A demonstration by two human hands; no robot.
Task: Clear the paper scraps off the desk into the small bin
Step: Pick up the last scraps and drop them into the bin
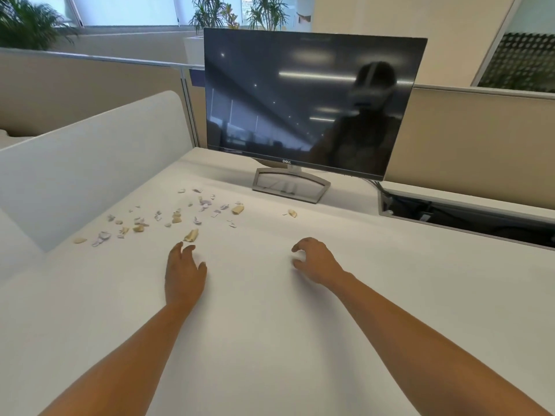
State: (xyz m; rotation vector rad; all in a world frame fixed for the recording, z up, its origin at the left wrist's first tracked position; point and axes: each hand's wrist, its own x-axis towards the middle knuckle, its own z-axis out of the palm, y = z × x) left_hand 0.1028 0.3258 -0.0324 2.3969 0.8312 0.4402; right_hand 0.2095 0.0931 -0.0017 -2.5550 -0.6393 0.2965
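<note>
paper scraps (176, 218) lie scattered near the far left edge of the desk (270, 340); we judge them light and limp, best swept together, then pinched. our left hand (183, 271) and right hand (316, 260) are loosely curled, empty.

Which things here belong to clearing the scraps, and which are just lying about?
Job: paper scraps, desk, left hand, right hand. No bin in view.
Lying about: monitor, cable slot, plants.
</note>
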